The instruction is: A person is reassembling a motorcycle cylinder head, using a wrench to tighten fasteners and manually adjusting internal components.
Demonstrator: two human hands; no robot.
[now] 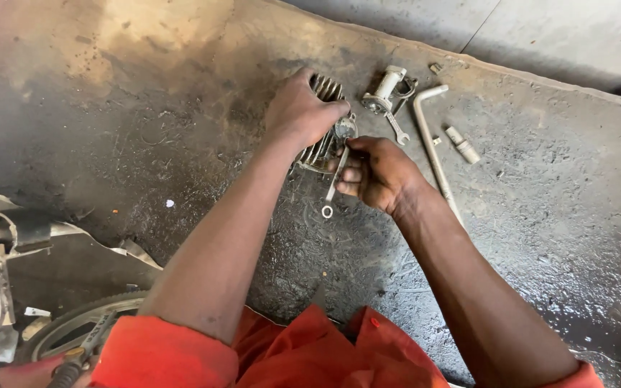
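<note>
Fig.: L hand [302, 109] pressed flat over finned engine part [319, 147] on oily mat [145, 144], steadying it, not gripping. R hand [376, 172] fist-closed on spanner [333, 188], head at part's 3 o'clock edge, near a round cap [345, 128]. Bent bar [433, 140], small wrench [397, 128] & fittings lie at 2 o'clock. Judged mid-job: fastener not seen off yet.
</note>
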